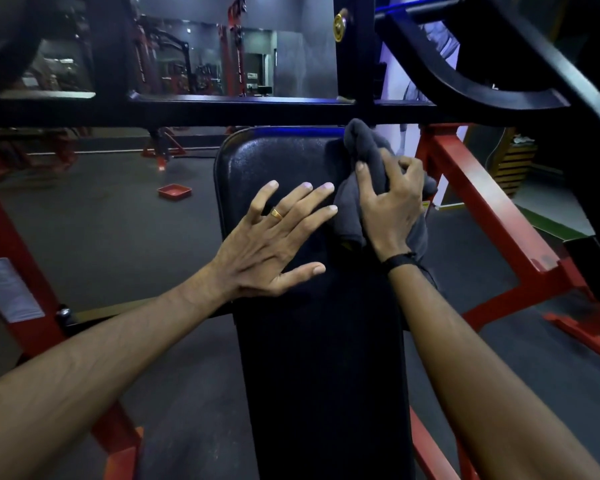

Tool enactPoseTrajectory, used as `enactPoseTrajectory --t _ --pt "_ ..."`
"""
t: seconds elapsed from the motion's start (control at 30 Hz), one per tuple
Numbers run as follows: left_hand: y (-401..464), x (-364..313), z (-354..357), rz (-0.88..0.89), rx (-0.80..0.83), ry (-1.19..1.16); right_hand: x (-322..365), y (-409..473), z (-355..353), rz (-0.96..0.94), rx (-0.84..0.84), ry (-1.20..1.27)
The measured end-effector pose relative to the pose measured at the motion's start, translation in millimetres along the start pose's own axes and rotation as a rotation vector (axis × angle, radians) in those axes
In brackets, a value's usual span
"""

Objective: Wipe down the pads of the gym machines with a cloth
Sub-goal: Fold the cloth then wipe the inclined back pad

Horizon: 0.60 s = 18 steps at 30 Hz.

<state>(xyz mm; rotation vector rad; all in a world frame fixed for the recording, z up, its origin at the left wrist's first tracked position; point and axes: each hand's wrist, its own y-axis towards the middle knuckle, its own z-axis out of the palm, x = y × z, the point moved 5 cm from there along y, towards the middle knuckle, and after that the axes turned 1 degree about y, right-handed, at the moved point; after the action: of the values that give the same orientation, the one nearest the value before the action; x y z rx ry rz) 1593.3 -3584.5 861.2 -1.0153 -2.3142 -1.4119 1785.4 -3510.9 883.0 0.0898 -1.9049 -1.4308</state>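
A long black padded bench (284,157) runs away from me down the middle of the view. My left hand (274,237) lies flat on the pad's left side, fingers spread and straight, a gold ring on one finger. My right hand (392,202) grips a bunched dark grey cloth (364,150) against the pad's upper right edge. The cloth sticks up above my fingers and hangs down past the pad's side.
A black crossbar (222,110) of the machine spans the view just beyond the pad's far end. Red frame legs (482,202) stand on both sides. A small red tray (174,191) lies on the dark floor to the left. Mirrors and other machines fill the background.
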Motion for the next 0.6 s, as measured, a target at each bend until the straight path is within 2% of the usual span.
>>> enactPoseTrajectory --t 0.33,0.6 --pt "0 -1 0 -0.007 -0.016 0.023 -32 -82 -35 -0.004 -0.035 -0.040" --pt "0 -1 0 0.003 -0.007 0.039 -51 -154 -64 0.039 0.038 -0.101"
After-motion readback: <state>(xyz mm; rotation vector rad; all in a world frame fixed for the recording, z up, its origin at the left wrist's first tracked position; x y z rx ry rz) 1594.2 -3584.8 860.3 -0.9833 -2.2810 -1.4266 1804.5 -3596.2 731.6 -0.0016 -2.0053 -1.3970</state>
